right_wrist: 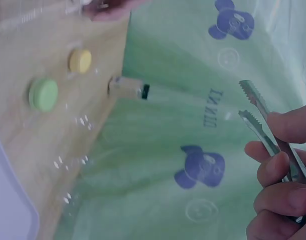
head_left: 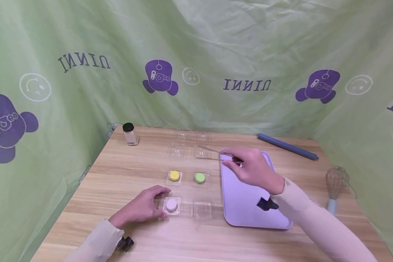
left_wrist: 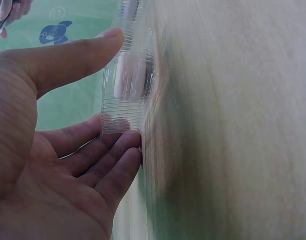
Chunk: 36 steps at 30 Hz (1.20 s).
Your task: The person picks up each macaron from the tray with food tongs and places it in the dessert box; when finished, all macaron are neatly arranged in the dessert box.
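Observation:
On the table, my left hand (head_left: 143, 204) holds a small clear plastic box (left_wrist: 115, 107), its thumb on one side and fingertips on the other. Inside that box lies a pale pink macaron (head_left: 171, 204). My right hand (head_left: 253, 169) grips metal tongs (right_wrist: 265, 122) above the tray; their serrated tips stand apart with nothing between them. A yellow macaron (head_left: 174, 175) and a green macaron (head_left: 200, 178) each sit in a clear box just beyond the left hand. Another clear box (head_left: 202, 211), with no macaron in it, lies right of the pink one.
A lilac tray (head_left: 249, 214) lies below the right hand. Several clear lids or boxes (head_left: 178, 152) stand farther back. A black-capped jar (head_left: 131, 135) is at back left, a blue rod (head_left: 286, 146) at back right, and a whisk (head_left: 334, 185) at the right edge.

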Tool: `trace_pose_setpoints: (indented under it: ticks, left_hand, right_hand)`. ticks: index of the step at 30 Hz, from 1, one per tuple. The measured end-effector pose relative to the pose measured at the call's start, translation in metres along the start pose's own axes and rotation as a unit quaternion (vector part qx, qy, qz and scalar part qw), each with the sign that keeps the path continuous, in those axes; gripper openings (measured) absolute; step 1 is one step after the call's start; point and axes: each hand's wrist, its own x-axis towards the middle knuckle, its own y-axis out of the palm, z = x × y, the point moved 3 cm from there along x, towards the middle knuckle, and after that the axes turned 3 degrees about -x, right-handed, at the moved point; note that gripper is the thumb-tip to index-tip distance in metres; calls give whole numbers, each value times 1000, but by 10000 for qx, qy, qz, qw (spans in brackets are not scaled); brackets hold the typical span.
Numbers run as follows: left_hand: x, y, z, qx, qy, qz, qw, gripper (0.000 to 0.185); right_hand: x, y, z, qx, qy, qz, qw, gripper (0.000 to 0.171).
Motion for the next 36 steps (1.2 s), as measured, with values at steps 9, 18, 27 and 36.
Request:
trace_pose_setpoints:
  ticks: [9, 18, 27, 36]
  left_hand:
    - [1, -2, -1, -32, -7, -24, 10000, 79]
    - [0, -4, 1, 8, -8, -3, 10000, 79]
    - [2, -3, 2, 5, 9, 41, 10000, 78]
    - [0, -1, 2, -15, 77, 43, 10000, 78]
  right_hand:
    - [-15, -41, -32, -176, 304, -766, 9964, 26]
    - [-56, -64, -59, -909, 1504, -590, 9827, 28]
    - [-105, -89, -97, -1112, 3013, -88, 9470, 26]
    - [-146, -93, -118, -1077, 3682, 773, 9202, 34]
